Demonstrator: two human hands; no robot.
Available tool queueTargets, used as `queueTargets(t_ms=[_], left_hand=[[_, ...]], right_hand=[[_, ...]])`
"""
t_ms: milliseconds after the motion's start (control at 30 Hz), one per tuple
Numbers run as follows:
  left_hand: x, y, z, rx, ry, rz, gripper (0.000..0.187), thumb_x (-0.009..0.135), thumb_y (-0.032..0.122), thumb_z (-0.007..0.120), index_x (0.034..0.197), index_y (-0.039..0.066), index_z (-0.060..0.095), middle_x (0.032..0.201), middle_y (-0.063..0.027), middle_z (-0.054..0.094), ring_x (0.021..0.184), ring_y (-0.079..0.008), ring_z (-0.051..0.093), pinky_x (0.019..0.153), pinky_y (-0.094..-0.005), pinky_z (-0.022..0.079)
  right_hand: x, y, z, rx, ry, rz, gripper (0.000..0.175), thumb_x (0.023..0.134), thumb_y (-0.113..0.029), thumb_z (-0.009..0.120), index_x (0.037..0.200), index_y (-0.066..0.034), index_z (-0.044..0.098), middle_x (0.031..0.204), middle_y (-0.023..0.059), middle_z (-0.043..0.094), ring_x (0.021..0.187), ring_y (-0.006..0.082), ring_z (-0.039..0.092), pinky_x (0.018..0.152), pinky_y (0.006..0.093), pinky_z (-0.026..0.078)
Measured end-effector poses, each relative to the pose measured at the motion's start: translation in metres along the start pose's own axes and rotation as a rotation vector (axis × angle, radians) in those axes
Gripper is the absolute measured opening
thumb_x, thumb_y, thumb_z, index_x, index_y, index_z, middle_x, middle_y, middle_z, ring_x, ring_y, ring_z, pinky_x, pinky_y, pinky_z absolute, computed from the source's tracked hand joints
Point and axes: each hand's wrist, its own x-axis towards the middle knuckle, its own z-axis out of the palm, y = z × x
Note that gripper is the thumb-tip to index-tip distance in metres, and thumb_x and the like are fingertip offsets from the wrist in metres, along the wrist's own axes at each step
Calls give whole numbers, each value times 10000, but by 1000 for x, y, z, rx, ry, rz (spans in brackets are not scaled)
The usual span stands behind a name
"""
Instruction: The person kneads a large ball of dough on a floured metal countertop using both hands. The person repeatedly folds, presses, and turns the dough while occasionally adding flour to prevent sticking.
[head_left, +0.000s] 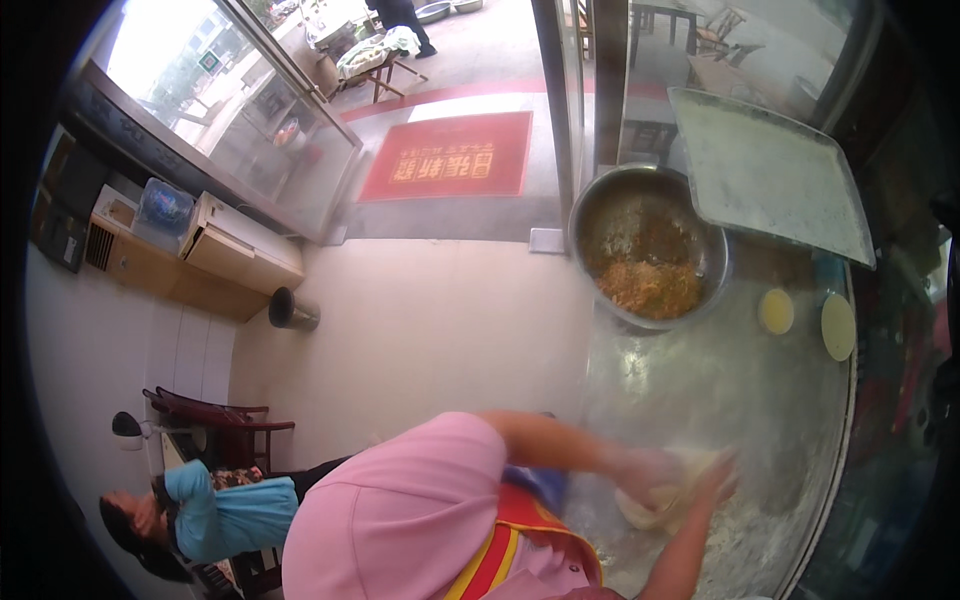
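Observation:
My left hand (646, 474) and my right hand (721, 478) are both on a pale lump of dough (646, 511) at the lower right, over a metal worktop (675, 390). Both hands are blurred, and their fingers appear to grip the dough, part of which rises between them. Loose flour (724, 536) is scattered on the worktop to the right of and below the dough. Farther up the worktop stands a large metal basin (576, 247) with a chopped orange-brown mixture (649, 289) in its lower part.
A floured tray (772, 172) overlaps the basin's right rim. A yellow round container (775, 311) and a pale one (837, 327) stand near the worktop's right edge. A person in blue (232, 514) is at the lower left, beside a dark red chair (217, 420). A red mat (450, 157) lies at the doorway.

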Motion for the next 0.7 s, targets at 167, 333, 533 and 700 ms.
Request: queueTargets(t_ms=[167,333,533,700], left_hand=[[-67,-18,22,449,-90,176,1179,685,619,866,1634,114,383,1734,-258,193,1623,-480,4,1291,-655,67],[-37,-4,32,448,-29,39,1139,736,564,854,1643,92,353,1708,-262,254,1617,-461,91,1276,-674,94],[-30,12,-29,4,400,-201,1092,782,417,841,1664,102,279,1592,-255,438,1511,-449,355,1219,-536,348],[-35,-14,-28,629,205,-58,1030,764,376,856,1640,162,356,1556,-222,485,1386,-471,504,1086,-542,470]], right_hand=[[-78,-64,-23,170,-298,236,412,1052,-355,589,1183,34,614,1153,236,655,1076,416,632,930,474,506],[13,-52,-1,-134,-49,-128,361,999,-393,648,1113,-51,662,1047,193,650,1003,393,641,878,508,514],[-9,-18,51,-96,-40,-66,482,1079,-407,513,1320,0,599,1328,253,595,1207,454,578,1036,546,447],[-180,-29,61,-55,50,-207,489,1120,-363,461,1371,42,569,1418,281,554,1289,507,518,1145,601,373]])
